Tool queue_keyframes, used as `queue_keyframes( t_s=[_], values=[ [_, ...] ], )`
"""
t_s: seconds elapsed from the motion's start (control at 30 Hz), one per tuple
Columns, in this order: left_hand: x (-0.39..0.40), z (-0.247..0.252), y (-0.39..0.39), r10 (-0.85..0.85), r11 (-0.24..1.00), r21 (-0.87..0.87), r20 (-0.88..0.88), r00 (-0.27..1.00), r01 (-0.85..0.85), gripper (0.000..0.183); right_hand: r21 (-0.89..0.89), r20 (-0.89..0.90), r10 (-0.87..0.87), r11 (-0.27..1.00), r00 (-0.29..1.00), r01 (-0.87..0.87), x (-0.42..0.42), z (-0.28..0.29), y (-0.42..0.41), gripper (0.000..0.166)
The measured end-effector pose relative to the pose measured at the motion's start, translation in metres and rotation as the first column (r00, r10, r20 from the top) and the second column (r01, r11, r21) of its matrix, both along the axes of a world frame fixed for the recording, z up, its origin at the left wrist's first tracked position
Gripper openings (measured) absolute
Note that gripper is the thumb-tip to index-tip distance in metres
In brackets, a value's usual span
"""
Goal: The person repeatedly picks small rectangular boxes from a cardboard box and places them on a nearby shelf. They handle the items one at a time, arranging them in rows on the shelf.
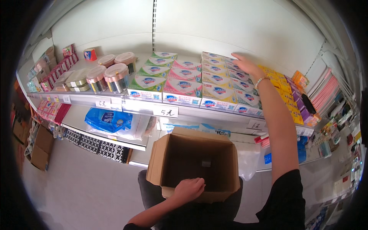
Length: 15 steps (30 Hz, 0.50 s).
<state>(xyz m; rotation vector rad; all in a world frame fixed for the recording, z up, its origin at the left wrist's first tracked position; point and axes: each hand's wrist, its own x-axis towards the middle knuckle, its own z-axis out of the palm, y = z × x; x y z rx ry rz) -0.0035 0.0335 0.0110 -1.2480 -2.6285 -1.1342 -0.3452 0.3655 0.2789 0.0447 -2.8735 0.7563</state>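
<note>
My left hand (190, 188), with its fingers curled, is over the near rim of an open cardboard box (156, 161). Nothing shows in its grasp. Inside the box only a small pale patch stands out on the dark wall. My right hand (246, 65) reaches across the shelf to the back of a grey-green row of Safeguard soap boxes (248, 97), one finger stretched out and nothing seen in it. Beside that row stand yellow soap boxes (220, 92), pink soap boxes (184, 86) and green soap boxes (148, 83). The right forearm hides part of the shelf.
Clear jars with pink lids (116, 70) stand to the left. Yellow packs (280, 86) and purple boxes (300, 106) line the right. Handwritten price cards (166, 111) hang on the shelf edge (138, 107). Below lies a blue Vinda pack (108, 119). A dark stool (146, 192) is under the box.
</note>
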Motion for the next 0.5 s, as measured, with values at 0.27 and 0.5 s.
queue_keyframes(
  t_s=[0.27,0.5],
  values=[
    [0.013,0.005,-0.005,0.025,0.997,-0.077,0.151,0.988,-0.013,0.018,0.261,-0.35,0.539,0.842,0.766,-0.473,0.166,0.026,-0.081,0.044],
    [0.02,0.009,0.004,0.053,0.998,-0.028,0.275,0.96,-0.047,0.019,-0.168,0.238,0.32,0.943,0.917,-0.286,0.367,-0.151,-0.102,0.03]
  ],
)
